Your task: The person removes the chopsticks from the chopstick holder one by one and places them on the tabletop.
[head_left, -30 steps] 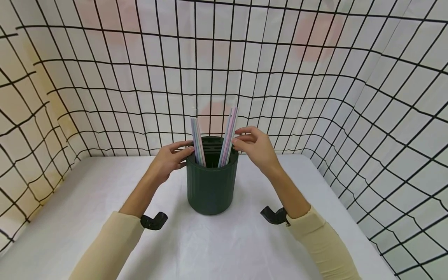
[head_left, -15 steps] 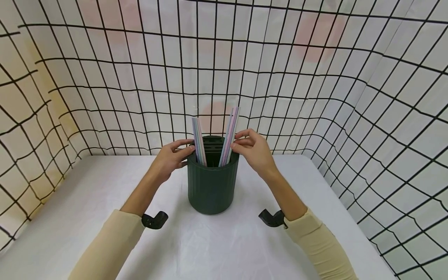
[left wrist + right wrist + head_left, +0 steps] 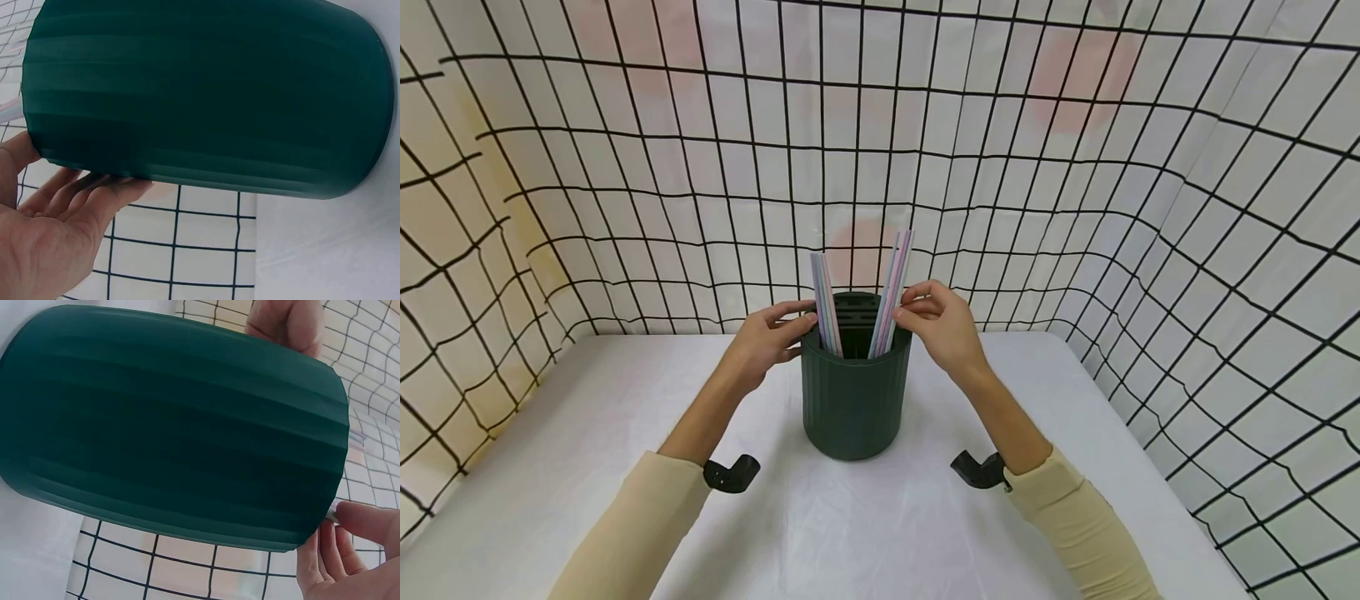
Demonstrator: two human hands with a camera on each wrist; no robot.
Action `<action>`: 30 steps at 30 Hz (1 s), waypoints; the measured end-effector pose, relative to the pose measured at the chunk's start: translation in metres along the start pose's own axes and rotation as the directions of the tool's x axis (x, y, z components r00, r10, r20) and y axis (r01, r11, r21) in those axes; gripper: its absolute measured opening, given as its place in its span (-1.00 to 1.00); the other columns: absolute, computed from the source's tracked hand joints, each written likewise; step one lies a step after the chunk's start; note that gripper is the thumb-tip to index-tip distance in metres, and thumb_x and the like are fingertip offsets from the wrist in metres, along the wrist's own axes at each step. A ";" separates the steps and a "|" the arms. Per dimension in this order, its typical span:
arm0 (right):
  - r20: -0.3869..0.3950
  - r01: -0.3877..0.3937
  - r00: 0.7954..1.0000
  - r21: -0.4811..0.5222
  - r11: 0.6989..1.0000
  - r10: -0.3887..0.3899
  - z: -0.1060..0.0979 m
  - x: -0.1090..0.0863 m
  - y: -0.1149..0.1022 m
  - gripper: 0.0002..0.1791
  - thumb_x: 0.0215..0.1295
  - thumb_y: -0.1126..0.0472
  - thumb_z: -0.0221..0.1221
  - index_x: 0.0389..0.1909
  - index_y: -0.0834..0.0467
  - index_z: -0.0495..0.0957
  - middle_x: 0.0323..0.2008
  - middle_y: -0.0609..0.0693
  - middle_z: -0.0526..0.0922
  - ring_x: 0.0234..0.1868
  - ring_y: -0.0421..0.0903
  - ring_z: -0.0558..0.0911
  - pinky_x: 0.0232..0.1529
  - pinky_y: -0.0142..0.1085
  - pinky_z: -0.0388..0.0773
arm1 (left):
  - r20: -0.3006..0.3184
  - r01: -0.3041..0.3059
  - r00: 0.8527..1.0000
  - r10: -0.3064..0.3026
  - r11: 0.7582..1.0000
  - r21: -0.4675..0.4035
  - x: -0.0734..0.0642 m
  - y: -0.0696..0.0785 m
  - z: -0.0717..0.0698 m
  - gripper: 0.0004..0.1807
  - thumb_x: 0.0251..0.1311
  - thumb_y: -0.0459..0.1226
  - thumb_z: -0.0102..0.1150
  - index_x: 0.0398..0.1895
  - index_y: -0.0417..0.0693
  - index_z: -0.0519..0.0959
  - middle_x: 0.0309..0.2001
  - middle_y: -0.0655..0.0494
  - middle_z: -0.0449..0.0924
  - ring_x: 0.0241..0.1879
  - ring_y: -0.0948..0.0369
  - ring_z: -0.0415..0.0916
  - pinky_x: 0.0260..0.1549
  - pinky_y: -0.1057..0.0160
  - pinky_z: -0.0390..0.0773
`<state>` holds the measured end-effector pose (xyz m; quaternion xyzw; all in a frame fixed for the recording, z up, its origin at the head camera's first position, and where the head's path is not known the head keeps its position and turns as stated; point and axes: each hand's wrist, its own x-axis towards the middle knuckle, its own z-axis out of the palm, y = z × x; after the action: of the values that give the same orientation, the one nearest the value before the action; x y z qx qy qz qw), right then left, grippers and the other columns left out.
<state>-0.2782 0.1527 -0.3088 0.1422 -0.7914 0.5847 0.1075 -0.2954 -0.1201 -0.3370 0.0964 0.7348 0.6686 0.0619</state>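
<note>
A dark green ribbed utensil holder (image 3: pixel 852 408) stands upright on the table, black slotted dividers (image 3: pixel 856 310) inside its back part. Two bundles of pastel straws lean in it, a shorter left bundle (image 3: pixel 824 300) and a taller right bundle (image 3: pixel 892 292). My left hand (image 3: pixel 765 343) holds the holder's left side, thumb at the rim and fingers along the outer wall in the left wrist view. At the opposite rim, my right hand (image 3: pixel 943 325) pinches at the right bundle's outer edge; in the right wrist view its thumb (image 3: pixel 365 522) lies on a pale straw end.
The holder stands on a white-covered table (image 3: pixel 857 533). Black wire grid panels (image 3: pixel 880 175) rise behind it and along both sides, with white sheeting behind them. Black wrist cameras (image 3: pixel 732 473) sit below both hands.
My right hand has shifted slightly left and down, bringing its thumb closer in against the right bundle. The left hand, holder and straws stay nearly where they were.
</note>
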 end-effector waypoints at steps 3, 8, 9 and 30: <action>-0.018 0.024 1.000 0.027 0.999 -0.023 0.001 0.001 -0.001 -0.78 0.34 0.30 0.32 -0.07 0.25 0.56 -0.16 0.20 0.76 -0.21 -0.10 0.76 0.01 -0.25 0.73 | -0.004 -0.002 1.000 0.002 1.000 -0.013 0.000 -0.001 0.001 -0.46 0.44 -0.13 0.20 0.42 -0.07 0.45 0.34 -0.15 0.49 0.29 -0.02 0.52 0.27 0.01 0.55; -0.053 0.080 0.996 0.088 0.993 -0.075 -0.003 0.001 -0.009 -0.77 0.31 0.34 0.33 -0.08 0.32 0.57 -0.19 0.29 0.74 -0.28 -0.11 0.78 -0.12 -0.22 0.79 | -0.007 0.003 1.000 -0.003 0.999 -0.034 0.001 -0.002 0.003 -0.48 0.43 -0.14 0.22 0.40 -0.06 0.47 0.32 -0.12 0.52 0.27 0.00 0.54 0.22 0.04 0.60; -0.062 0.088 0.995 0.093 0.992 -0.083 -0.004 0.001 -0.012 -0.77 0.31 0.34 0.33 -0.08 0.32 0.57 -0.19 0.30 0.74 -0.29 -0.08 0.78 -0.14 -0.21 0.79 | -0.005 0.004 1.000 -0.004 0.999 -0.035 0.001 -0.002 0.004 -0.48 0.43 -0.15 0.22 0.40 -0.06 0.47 0.32 -0.12 0.52 0.27 0.00 0.54 0.22 0.05 0.60; -0.213 0.156 0.972 0.268 0.951 -0.099 -0.067 0.009 -0.077 -0.76 0.24 0.40 0.36 -0.09 0.29 0.62 -0.34 0.09 0.75 -0.32 -0.02 0.74 -0.16 -0.19 0.79 | -0.009 0.000 1.000 0.000 1.000 -0.022 -0.001 -0.002 -0.001 -0.44 0.43 -0.12 0.22 0.43 -0.08 0.44 0.36 -0.15 0.48 0.30 -0.04 0.52 0.25 0.02 0.57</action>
<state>-0.2590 0.1950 -0.2171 0.1485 -0.6745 0.6946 0.2016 -0.2947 -0.1216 -0.3386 0.0928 0.7276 0.6771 0.0596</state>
